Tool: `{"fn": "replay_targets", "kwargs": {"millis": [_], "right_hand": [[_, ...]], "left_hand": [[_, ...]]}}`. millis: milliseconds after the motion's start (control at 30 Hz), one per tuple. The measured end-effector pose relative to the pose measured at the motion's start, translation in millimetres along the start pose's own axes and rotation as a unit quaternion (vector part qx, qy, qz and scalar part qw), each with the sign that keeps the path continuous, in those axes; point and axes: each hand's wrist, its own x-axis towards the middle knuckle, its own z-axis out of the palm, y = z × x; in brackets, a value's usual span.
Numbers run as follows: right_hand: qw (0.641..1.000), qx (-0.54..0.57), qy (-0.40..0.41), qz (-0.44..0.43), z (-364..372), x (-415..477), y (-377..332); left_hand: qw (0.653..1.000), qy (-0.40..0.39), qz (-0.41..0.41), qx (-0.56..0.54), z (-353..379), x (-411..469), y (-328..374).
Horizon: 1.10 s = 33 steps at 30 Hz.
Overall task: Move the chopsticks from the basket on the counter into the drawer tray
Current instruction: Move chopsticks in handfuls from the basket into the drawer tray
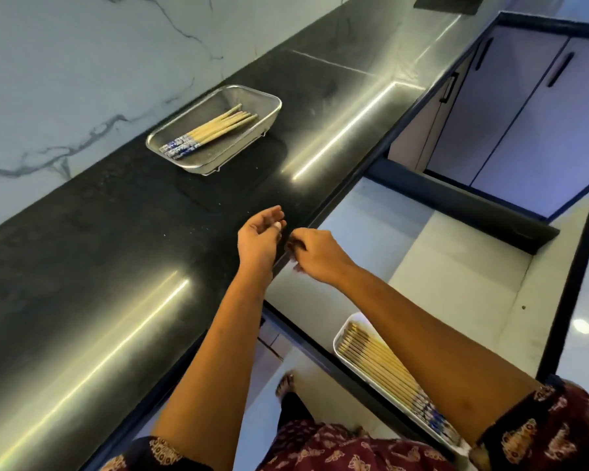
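A metal mesh basket (252, 96) stands on the black counter (99, 266) near the marble wall. Several pale wooden chopsticks with blue-and-white patterned ends (215, 130) lie inside it. Below the counter edge a drawer (456, 273) is pulled out, and a white tray (341, 338) in it holds a row of several chopsticks (385, 365), partly hidden by my right forearm. My left hand (261, 234) hovers over the counter's front edge, palm up, fingers loosely apart, empty. My right hand (315, 254) is close beside it with fingers curled; nothing shows in it.
The drawer's dark front panel (572, 290) juts out at the right. Grey cabinet doors with black handles (524, 96) stand beyond. A foot in a sandal (284, 385) is on the floor below the counter edge. Bright light strips reflect off the counter.
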Motion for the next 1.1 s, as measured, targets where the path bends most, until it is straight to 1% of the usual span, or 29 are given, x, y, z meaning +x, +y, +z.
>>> {"fn": "replay_targets", "kwargs": {"millis": [100,233,333,433,633,733,833,867,967,1033,1100], "right_hand": [[0.997,0.065,-0.035,-0.001,-1.8,26.1,-26.5],[0.993,0.107,-0.045,-0.02,-5.8,69.0,-67.7],[0.988,0.142,-0.047,-0.024,-7.4,107.1,-100.1],[0.986,0.162,-0.041,-0.016,-8.7,138.7,-122.4],[0.987,0.162,0.006,0.003,4.3,211.9,-151.2],[0.981,0.186,0.028,0.053,19.2,241.5,-155.2],[0.965,0.229,0.04,0.123,39.8,276.2,-153.9],[0.954,0.258,0.043,0.148,46.2,286.5,-152.0],[0.903,0.38,0.024,0.199,59.3,308.1,-145.0],[0.875,0.419,0.038,0.239,66.9,319.8,-143.7],[0.847,0.433,0.068,0.299,73.4,328.6,-142.1]], "left_hand": [[0.999,0.032,0.006,-0.025,-17.7,23.4,23.4],[0.995,0.08,0.012,-0.058,-43.7,60.4,56.7],[0.992,0.1,0.025,-0.073,-64.6,93.1,78.7],[0.99,0.113,0.045,-0.074,-80.1,123.0,92.2],[0.986,0.152,0.071,-0.02,-118.8,188.7,119.6],[0.982,0.162,0.089,0.044,-128.8,208.9,127.1],[0.967,0.161,0.124,0.156,-137.2,228.1,130.6],[0.958,0.158,0.135,0.196,-139.5,233.7,129.7],[0.927,0.153,0.153,0.306,-147.1,246.9,122.7],[0.9,0.14,0.145,0.386,-153.1,255.5,115.0],[0.863,0.1,0.118,0.481,-156.4,258.3,112.4]]}}
